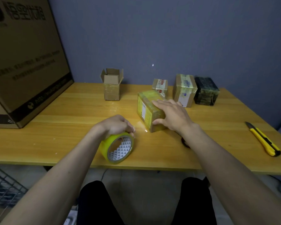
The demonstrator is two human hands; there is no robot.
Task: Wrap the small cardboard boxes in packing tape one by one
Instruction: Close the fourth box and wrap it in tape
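Glossy tape roll [117,147] gripped by left hand [116,125]; right hand [172,115] flat on taped box [148,109].

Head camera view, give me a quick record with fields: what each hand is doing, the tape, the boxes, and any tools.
left hand: grips tape roll
right hand: rests on taped box
tape strip: stretched from roll to box
open box: table rear, flaps up
wrapped boxes: three behind, one black
utility knife: lies on table, right, untouched
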